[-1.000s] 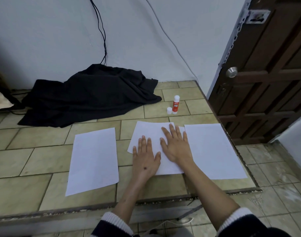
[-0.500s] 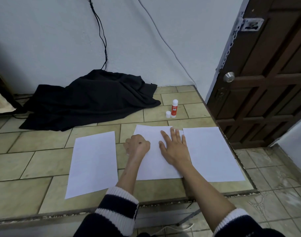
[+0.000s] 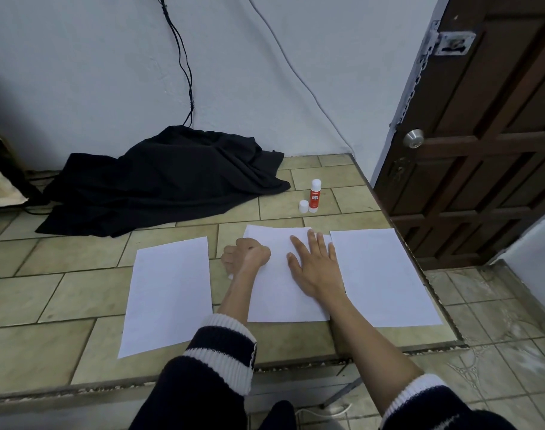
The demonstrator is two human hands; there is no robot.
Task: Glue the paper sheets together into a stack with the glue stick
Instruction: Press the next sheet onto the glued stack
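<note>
We see the tiled ledge [image 3: 79, 293] drop off at its front and right edges; bare tile lies between sheets. Middle sheet [image 3: 280, 293] sits w/ its right edge just beside the right sheet [image 3: 386, 274], left sheet [image 3: 169, 293] apart. Left hand [image 3: 246, 254] is fisted on the middle sheet's left edge, right hand [image 3: 314, 265] flat, fingers spread, on it. Glue stick [image 3: 315, 195] stands uncapped near the wall, cap [image 3: 303, 207] beside it, black cloth [image 3: 159, 184] to the left.

Dim, cool indoor light with wide-angle distortion.
Soft, even lighting casts faint shadows; the white wall [image 3: 79, 72] darkens toward its upper left corner. The door [image 3: 497, 135] edge bows and leans at the right. Focus stays fairly sharp, without glare.
</note>
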